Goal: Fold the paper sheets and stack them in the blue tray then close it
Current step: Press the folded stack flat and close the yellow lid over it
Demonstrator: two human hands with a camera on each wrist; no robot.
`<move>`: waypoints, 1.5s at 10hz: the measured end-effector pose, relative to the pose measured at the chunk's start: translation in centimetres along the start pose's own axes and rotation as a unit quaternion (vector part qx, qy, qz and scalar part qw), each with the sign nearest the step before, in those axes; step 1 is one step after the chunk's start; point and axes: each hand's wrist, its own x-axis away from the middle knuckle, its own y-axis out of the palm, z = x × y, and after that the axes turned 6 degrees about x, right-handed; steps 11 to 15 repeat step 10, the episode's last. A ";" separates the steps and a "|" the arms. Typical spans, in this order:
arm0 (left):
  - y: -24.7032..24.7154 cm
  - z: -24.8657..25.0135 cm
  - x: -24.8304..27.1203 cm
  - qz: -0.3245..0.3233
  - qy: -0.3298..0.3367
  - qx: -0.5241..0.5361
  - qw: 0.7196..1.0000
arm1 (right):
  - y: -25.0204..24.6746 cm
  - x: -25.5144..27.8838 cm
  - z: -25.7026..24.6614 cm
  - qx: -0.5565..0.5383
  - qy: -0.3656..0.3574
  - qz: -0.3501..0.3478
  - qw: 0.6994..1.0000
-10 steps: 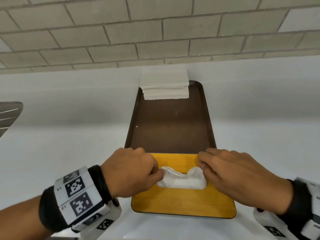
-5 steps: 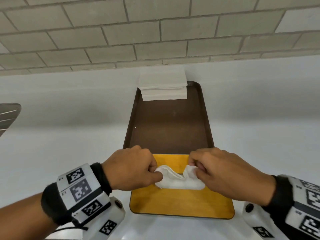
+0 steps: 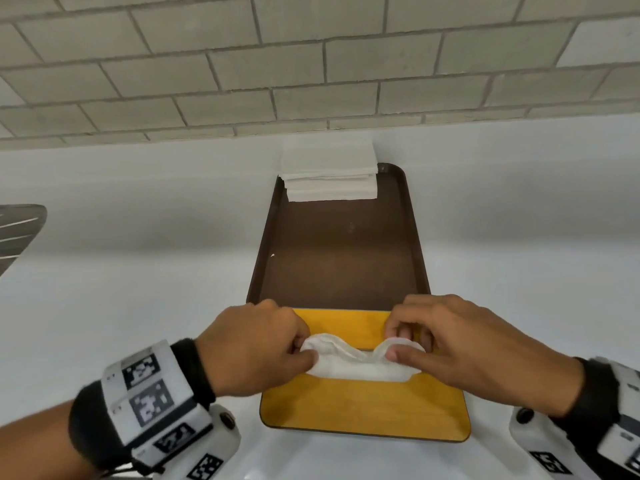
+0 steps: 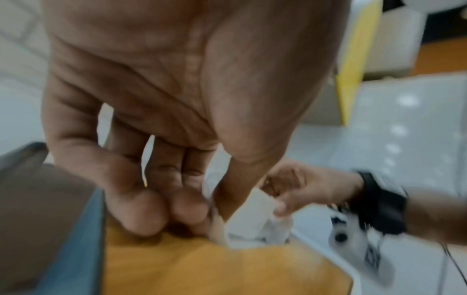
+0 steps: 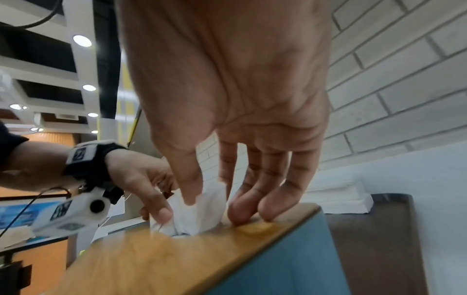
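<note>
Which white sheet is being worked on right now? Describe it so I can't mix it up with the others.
Start at the long brown tray on the white table. At its near end sits a blue box with a wooden lid. The sheet bulges from the lid's slot, pinched by the left hand and right hand, unlike the flat folded stack at the tray's far end.

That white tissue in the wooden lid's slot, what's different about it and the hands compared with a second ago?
Both hands, left hand and right hand, kept their grip on the white tissue; its two ends now stand higher above the wooden lid, the middle sagging lower. The folded stack and brown tray stayed put.
</note>
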 end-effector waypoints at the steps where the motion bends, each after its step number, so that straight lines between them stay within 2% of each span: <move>1: -0.6 -1.9 -1.1 -0.079 0.016 0.127 0.989 | 0.0 -0.6 0.7 -0.048 0.030 0.001 0.998; 2: -0.7 -2.9 -1.6 -0.127 0.029 0.240 0.962 | 0.1 -1.1 1.4 -0.091 0.046 -0.016 0.995; 4: 0.2 -2.6 -1.3 -0.074 0.033 0.219 0.972 | -0.3 -1.7 1.8 -0.143 0.038 -0.032 0.988; 6: -0.3 -3.2 -1.7 -0.134 0.011 0.307 0.942 | -0.6 -1.7 2.5 -0.175 0.018 -0.063 0.982; 7: -0.4 -3.1 -1.7 -0.142 0.001 0.315 0.939 | -0.6 -2.1 2.7 -0.175 0.007 -0.067 0.982; 9: -0.3 -2.8 -1.3 -0.110 -0.005 0.322 0.940 | -0.9 -2.1 2.4 -0.177 -0.015 -0.073 0.981; 10: -0.1 -3.1 -0.2 -0.072 0.003 0.329 0.942 | -1.2 -1.0 2.0 -0.183 -0.001 -0.035 0.982; 15: -0.1 -3.1 -0.2 -0.072 0.003 0.329 0.942 | -1.2 -1.0 2.0 -0.183 -0.001 -0.035 0.982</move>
